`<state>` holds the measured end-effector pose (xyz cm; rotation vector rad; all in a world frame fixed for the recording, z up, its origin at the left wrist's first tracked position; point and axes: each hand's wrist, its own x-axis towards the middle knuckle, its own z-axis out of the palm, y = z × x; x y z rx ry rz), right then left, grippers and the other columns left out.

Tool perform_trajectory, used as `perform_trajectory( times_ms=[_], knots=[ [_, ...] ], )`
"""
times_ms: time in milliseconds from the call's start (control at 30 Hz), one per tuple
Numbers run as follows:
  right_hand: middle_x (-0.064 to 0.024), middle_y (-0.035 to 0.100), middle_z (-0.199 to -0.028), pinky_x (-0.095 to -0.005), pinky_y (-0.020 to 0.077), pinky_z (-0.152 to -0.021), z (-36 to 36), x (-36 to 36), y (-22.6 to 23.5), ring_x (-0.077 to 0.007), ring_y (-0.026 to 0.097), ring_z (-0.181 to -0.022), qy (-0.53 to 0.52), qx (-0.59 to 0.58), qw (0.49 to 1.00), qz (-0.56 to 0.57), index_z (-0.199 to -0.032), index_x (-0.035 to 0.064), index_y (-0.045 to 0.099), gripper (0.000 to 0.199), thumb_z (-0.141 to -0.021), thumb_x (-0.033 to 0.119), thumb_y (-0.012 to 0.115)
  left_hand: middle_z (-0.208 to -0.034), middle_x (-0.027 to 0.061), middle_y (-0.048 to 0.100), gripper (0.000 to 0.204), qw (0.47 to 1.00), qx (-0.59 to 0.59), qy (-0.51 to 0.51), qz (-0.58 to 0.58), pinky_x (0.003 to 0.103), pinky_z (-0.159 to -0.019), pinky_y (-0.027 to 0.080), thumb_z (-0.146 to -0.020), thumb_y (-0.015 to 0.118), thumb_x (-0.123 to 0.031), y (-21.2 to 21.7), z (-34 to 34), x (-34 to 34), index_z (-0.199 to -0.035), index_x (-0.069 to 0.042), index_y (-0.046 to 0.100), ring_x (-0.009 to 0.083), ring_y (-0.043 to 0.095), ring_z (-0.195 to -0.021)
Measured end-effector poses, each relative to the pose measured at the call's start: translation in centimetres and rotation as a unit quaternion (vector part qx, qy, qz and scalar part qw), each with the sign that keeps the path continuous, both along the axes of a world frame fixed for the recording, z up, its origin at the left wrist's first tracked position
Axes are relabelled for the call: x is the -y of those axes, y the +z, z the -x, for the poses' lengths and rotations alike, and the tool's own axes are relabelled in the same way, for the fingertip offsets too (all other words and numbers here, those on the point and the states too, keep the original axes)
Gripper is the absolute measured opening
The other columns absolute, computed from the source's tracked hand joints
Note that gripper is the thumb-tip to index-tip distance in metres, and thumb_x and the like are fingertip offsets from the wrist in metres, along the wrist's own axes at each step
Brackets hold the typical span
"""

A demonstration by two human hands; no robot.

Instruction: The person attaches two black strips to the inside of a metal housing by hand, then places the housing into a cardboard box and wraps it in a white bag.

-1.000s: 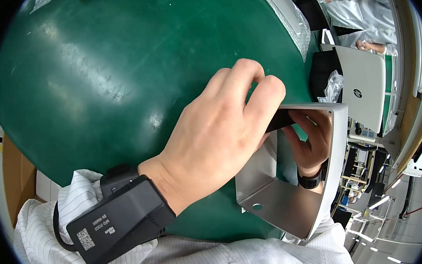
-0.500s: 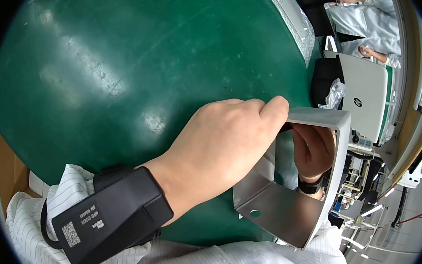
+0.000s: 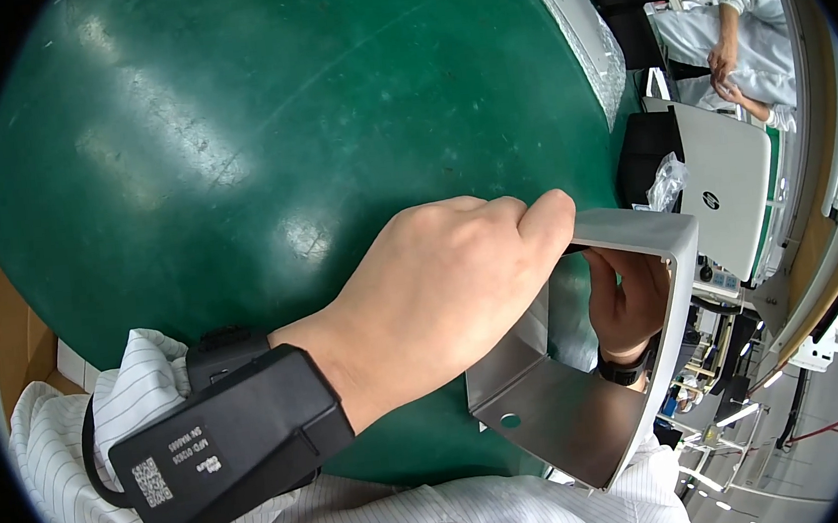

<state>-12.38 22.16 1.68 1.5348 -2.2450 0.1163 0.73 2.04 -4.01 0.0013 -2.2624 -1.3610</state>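
A grey sheet-metal housing (image 3: 552,419), open-framed with a round hole in one wall, stands tilted at the lower right. My left hand (image 3: 465,277) is closed over its upper corner, knuckles up, with the fingertips hidden beneath. Inside the frame opening my right hand (image 3: 626,293) shows, its fingers bent upward under the top wall. The tips of those fingers are out of sight behind the rim. Beside them a small dark strip (image 3: 577,247) lies under the top edge; I cannot tell what it is.
A green work surface (image 3: 277,124) spreads ahead and left. Bubble-wrap sheet (image 3: 595,52) lies at its right edge, by a black object with a clear plastic bag (image 3: 668,180). Beyond stands a silver laptop (image 3: 727,190). A co-worker (image 3: 730,55) is farther right. A cardboard box (image 3: 22,336) sits left.
My left wrist has turned slightly and shifted right. The right hand's fingers have moved a little inside the housing, which has barely shifted. The co-worker's hands have come together.
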Motion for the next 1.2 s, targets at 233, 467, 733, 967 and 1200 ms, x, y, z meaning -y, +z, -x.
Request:
perform_trajectory(
  times_ms=[233, 467, 733, 967, 1200],
  knots=[
    [-0.0125, 0.072, -0.103, -0.0379, 0.0514, -0.089, 1.3, -1.8, 1.0, -0.0292, 0.068, -0.097, 0.049, 0.099, 0.992, -0.053, -0.102, 0.0011, 0.073, 0.023, -0.08, -0.003, 0.076, -0.078, 0.01, 0.063, 0.036, 1.0, 0.001, 0.001, 0.001, 0.038, -0.064, 0.053, -0.075, 0.076, -0.007, -0.2, 0.0, -0.1, -0.104, -0.004, 0.055, 0.0278, 0.066, -0.072],
    [-0.0146, 0.065, -0.123, -0.0407, 0.0455, -0.1, 2.2, -4.3, -1.2, -0.0284, 0.06, -0.117, 0.059, 0.241, 0.96, 0.13, -0.116, -0.002, 0.067, 0.038, -0.079, -0.002, 0.077, -0.08, 0.0108, 0.063, 0.037, 1.0, -0.001, 0.001, -0.005, 0.038, -0.065, 0.053, -0.074, 0.076, -0.006, -0.2, -0.2, 0.0, -0.105, -0.004, 0.055, 0.0282, 0.066, -0.074],
    [-0.0132, 0.065, -0.119, -0.0435, 0.0394, -0.105, 2.2, -1.5, -1.7, -0.03, 0.055, -0.118, 0.086, 0.201, 0.975, 0.041, -0.105, -0.0016, 0.073, 0.037, -0.069, 0.001, 0.081, -0.079, 0.0102, 0.062, 0.037, 1.0, 0.004, -0.002, -0.01, 0.039, -0.063, 0.053, -0.073, 0.074, -0.003, -0.1, -0.3, 0.0, -0.105, -0.004, 0.055, 0.0284, 0.066, -0.073],
    [-0.0114, 0.067, -0.117, -0.0406, 0.0434, -0.098, 1.9, -2.4, -1.1, -0.027, 0.058, -0.11, 0.042, 0.196, 0.98, -0.015, -0.099, -0.0008, 0.076, 0.032, -0.068, 0.001, 0.082, -0.079, 0.01, 0.062, 0.038, 1.0, 0.005, 0.0, -0.01, 0.038, -0.062, 0.053, -0.072, 0.073, -0.002, -0.1, -0.3, -0.1, -0.105, -0.005, 0.055, 0.028, 0.065, -0.072],
    [-0.0135, 0.065, -0.113, -0.0359, 0.0445, -0.088, 1.7, -5.7, -1.1, -0.0239, 0.059, -0.1, 0.005, 0.359, 0.92, 0.156, -0.111, -0.0028, 0.07, 0.041, -0.072, 0.0, 0.078, -0.08, 0.0098, 0.063, 0.038, 1.0, -0.001, -0.004, -0.006, 0.038, -0.063, 0.053, -0.073, 0.074, -0.004, 0.0, -0.2, 0.0, -0.105, -0.004, 0.055, 0.0281, 0.066, -0.073]
  ],
)
